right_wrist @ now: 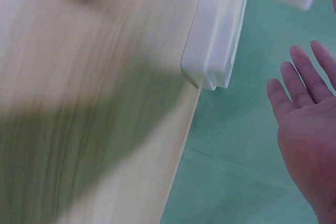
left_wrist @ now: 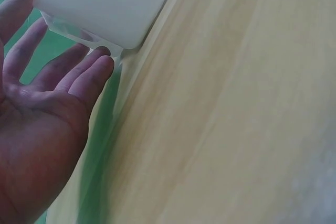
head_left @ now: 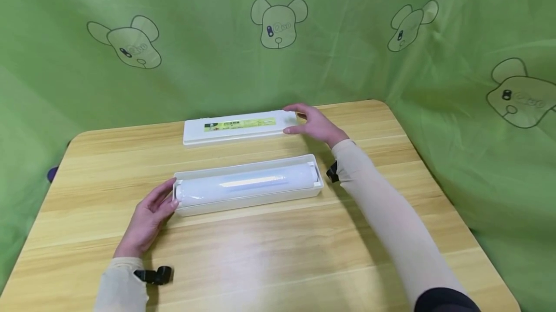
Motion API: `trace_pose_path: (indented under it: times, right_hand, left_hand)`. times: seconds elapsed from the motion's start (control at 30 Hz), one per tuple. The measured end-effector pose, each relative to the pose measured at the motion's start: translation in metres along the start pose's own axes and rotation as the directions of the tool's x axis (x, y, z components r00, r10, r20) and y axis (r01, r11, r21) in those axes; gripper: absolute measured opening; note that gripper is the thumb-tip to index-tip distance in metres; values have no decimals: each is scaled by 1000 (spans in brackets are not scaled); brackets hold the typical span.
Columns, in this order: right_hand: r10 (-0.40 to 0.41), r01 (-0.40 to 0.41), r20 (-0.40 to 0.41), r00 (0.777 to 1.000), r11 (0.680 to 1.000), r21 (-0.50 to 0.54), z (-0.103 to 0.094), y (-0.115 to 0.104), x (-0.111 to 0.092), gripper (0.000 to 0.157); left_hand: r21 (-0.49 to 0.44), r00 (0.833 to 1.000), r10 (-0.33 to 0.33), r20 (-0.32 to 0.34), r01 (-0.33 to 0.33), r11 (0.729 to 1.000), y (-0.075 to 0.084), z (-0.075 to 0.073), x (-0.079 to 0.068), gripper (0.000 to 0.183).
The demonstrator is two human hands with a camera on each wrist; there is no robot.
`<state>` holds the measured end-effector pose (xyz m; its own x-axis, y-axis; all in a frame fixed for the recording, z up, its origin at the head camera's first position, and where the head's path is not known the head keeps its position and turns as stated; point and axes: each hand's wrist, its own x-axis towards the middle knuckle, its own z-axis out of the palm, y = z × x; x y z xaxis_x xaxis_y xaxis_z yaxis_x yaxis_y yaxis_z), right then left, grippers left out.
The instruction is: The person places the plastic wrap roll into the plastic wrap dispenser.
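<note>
A long white open box (head_left: 252, 202) lies across the table with a shiny roll of plastic film (head_left: 243, 184) inside it. At its left end my left hand (head_left: 149, 213) holds the corners between thumb and fingers. The left wrist view shows the fingertips (left_wrist: 102, 56) against the end of the box (left_wrist: 105, 3). Behind the box lies its white lid (head_left: 195, 131), label up, near the table's back edge. My right hand (head_left: 314, 123) is spread about the lid's right end. In the right wrist view the right hand's fingers are extended, apart from the lid (right_wrist: 210, 35).
The pale wooden table (head_left: 260, 259) has rounded corners. A green curtain (head_left: 339, 65) with printed bear heads stands close behind it and along the right side. Each sleeve carries a small black wrist camera (head_left: 158, 276). A purple object (head_left: 52, 174) shows past the left edge.
</note>
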<state>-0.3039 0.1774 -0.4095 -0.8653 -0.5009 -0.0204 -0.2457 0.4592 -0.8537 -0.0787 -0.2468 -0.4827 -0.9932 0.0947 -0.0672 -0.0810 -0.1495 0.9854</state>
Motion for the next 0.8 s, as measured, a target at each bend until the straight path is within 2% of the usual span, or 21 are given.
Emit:
trace_pose_path:
  times: [0.3, 0.8]
  right_hand:
    - [25, -24, 11, 1000, 998, -56, -4, 11, 13, 83]
    - [115, -109, 48, 992, 987, -115, -4, 34, 34, 98]
  left_hand:
    - [-5, 1000, 1, -2, -1, 1000, 1, 0, 0, 59]
    - [-4, 1000, -13, -5, 13, 1000, 2, 1, 0, 59]
